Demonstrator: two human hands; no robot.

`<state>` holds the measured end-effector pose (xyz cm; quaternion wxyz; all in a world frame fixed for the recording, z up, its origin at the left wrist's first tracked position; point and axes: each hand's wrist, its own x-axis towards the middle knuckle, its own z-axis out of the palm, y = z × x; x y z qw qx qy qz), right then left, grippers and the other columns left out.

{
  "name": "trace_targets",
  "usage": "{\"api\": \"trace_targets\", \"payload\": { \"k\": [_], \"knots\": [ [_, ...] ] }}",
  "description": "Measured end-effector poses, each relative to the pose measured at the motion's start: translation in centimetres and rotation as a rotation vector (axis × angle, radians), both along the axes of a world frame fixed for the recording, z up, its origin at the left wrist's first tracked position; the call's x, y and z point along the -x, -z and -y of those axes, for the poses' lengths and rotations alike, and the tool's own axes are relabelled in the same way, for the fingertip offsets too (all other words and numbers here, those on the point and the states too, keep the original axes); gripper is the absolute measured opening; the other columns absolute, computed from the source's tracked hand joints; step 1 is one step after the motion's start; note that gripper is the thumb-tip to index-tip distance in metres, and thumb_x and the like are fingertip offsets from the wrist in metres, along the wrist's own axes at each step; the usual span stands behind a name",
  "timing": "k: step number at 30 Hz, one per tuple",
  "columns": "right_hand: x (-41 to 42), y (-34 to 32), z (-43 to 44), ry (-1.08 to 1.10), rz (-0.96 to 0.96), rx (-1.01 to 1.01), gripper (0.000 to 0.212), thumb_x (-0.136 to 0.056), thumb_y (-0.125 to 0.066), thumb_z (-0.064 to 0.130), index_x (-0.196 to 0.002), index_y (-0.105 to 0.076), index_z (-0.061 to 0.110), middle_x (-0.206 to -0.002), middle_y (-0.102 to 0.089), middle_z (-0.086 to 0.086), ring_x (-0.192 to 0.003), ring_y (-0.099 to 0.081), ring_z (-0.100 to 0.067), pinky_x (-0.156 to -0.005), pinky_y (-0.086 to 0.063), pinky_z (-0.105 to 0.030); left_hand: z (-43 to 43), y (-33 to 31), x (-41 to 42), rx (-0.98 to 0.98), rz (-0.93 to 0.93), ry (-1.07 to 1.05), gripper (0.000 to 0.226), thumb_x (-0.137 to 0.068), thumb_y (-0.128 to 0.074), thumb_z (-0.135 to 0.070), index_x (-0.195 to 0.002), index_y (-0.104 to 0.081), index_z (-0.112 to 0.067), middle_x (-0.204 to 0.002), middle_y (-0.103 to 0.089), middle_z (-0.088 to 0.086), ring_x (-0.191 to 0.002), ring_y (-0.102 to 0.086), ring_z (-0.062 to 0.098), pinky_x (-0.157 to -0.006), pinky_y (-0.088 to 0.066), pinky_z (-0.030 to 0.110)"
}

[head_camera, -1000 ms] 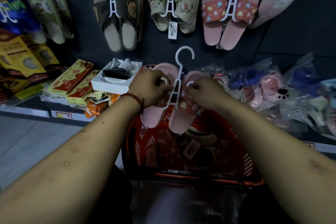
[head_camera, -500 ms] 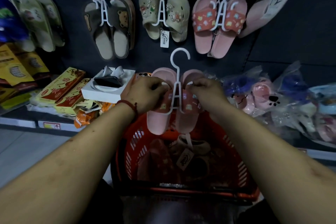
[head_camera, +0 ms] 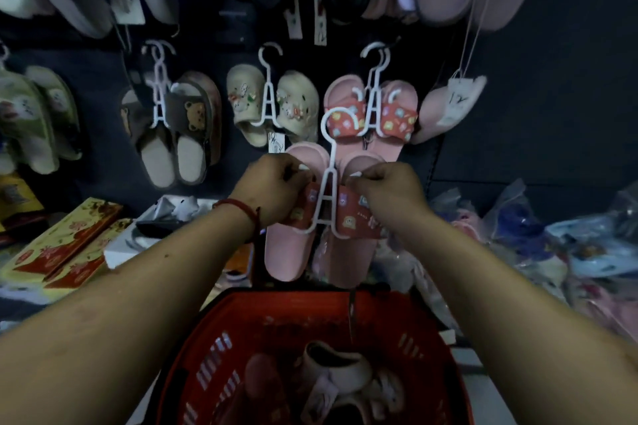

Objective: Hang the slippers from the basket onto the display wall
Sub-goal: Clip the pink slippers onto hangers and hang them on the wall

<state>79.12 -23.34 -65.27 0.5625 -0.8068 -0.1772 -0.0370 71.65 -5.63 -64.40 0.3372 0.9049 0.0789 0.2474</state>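
I hold a pair of pink slippers [head_camera: 290, 252] with red patterned straps, clipped on a white hanger [head_camera: 328, 183]. My left hand [head_camera: 272, 190] grips the left slipper's strap and my right hand [head_camera: 386, 190] grips the right one. The hanger's hook reaches up just below and left of an identical pink pair [head_camera: 373, 114] hanging on the dark display wall [head_camera: 535, 97]. Below, the red basket [head_camera: 283, 307] holds more slippers [head_camera: 338, 379].
Brown bear slippers [head_camera: 179, 134] and beige slippers [head_camera: 272, 103] hang to the left on the wall. Larger slippers hang along the top row. Yellow-red boxes [head_camera: 65, 245] lie on the left shelf, bagged slippers [head_camera: 552, 245] on the right.
Both hands have lifted the pink pair up out of the basket toward the wall. The view has tilted upward, showing the top row of slippers.
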Motion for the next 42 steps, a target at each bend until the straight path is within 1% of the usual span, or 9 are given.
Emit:
{"api": "trace_targets", "payload": {
  "k": [4,8,13,16,20,28,33,39,42],
  "knots": [
    [-3.5,-2.4,0.5,0.057,0.067,0.010,0.048,-0.087,-0.071,0.024,-0.044,-0.051,0.015,-0.043,-0.045,0.005,-0.052,-0.048,-0.016,-0.062,-0.044,-0.032,0.9,-2.7,-3.9,-0.089,0.049,0.012,0.036,-0.091,-0.057,-0.033,-0.074,-0.065,-0.002,-0.071,-0.068,0.016,-0.072,-0.065,0.031,-0.071,-0.054,0.046],
    [-6.5,-4.5,0.7,0.106,0.078,0.004,0.045,-0.087,-0.068,0.024,-0.044,-0.053,0.018,-0.043,-0.047,0.008,-0.053,-0.051,-0.021,-0.063,-0.048,-0.035,1.4,-4.8,-7.5,-0.085,0.072,0.008,0.032,-0.092,-0.056,-0.027,-0.075,-0.066,-0.002,-0.075,-0.068,0.018,-0.076,-0.065,0.035,-0.071,-0.054,0.045],
    [-8.9,-6.8,0.7,0.143,0.101,0.003,0.030,-0.087,-0.064,0.025,-0.061,-0.059,0.011,-0.065,-0.066,-0.009,-0.070,-0.067,-0.031,-0.073,-0.056,-0.044,1.7,-6.5,-10.6,-0.052,0.095,-0.009,0.025,-0.092,-0.059,-0.019,-0.071,-0.061,-0.006,-0.073,-0.067,0.013,-0.074,-0.064,0.029,-0.065,-0.051,0.033],
    [-9.7,-7.2,0.6,0.140,0.104,0.019,0.026,-0.087,-0.064,0.026,-0.074,-0.064,0.004,-0.074,-0.069,-0.014,-0.072,-0.068,-0.031,-0.075,-0.057,-0.047,1.5,-6.8,-11.3,-0.033,0.093,0.017,0.020,-0.092,-0.059,-0.019,-0.078,-0.065,-0.007,-0.078,-0.069,0.010,-0.078,-0.065,0.027,-0.070,-0.053,0.035],
    [-9.5,-7.4,0.5,0.094,0.101,0.031,0.021,-0.089,-0.066,0.025,-0.075,-0.069,0.010,-0.077,-0.070,-0.006,-0.076,-0.068,-0.024,-0.079,-0.058,-0.043,1.2,-6.8,-11.4,-0.062,0.076,0.019,0.020,-0.095,-0.057,-0.018,-0.083,-0.067,-0.006,-0.083,-0.070,0.010,-0.081,-0.066,0.026,-0.072,-0.053,0.034],
    [-8.6,-6.8,1.3,0.051,0.081,0.066,0.025,-0.090,-0.070,0.024,-0.078,-0.070,0.003,-0.080,-0.071,-0.013,-0.083,-0.069,-0.029,-0.084,-0.056,-0.045,1.4,-6.3,-9.8,-0.070,0.055,0.032,0.017,-0.098,-0.056,-0.021,-0.091,-0.066,-0.009,-0.087,-0.070,0.006,-0.084,-0.065,0.022,-0.072,-0.050,0.028],
    [-7.2,-6.7,1.7,0.038,0.092,0.106,0.023,-0.096,-0.061,0.023,-0.090,-0.065,0.001,-0.090,-0.068,-0.015,-0.088,-0.065,-0.030,-0.085,-0.054,-0.044,1.9,-6.2,-8.6,-0.102,0.021,0.093,0.021,-0.099,-0.054,-0.025,-0.093,-0.062,-0.006,-0.092,-0.068,0.011,-0.088,-0.064,0.029,-0.078,-0.052,0.038],
    [-5.5,-5.8,1.9,0.012,0.034,0.041,0.018,-0.097,-0.059,0.022,-0.083,-0.063,0.011,-0.087,-0.068,-0.008,-0.087,-0.066,-0.026,-0.085,-0.055,-0.044,3.0,-6.2,-7.0,-0.167,-0.022,0.113,0.021,-0.100,-0.052,-0.022,-0.094,-0.061,-0.005,-0.090,-0.063,0.009,-0.085,-0.058,0.025,-0.070,-0.039,0.028],
    [-4.4,-4.7,2.2,0.004,0.042,0.059,0.021,-0.096,-0.059,0.021,-0.086,-0.065,0.003,-0.085,-0.068,-0.014,-0.084,-0.066,-0.030,-0.081,-0.056,-0.045,2.7,-5.1,-5.7,-0.183,-0.050,0.123,0.018,-0.101,-0.052,-0.022,-0.094,-0.061,-0.007,-0.090,-0.064,0.010,-0.086,-0.060,0.029,-0.069,-0.037,0.028]
  ]
}}
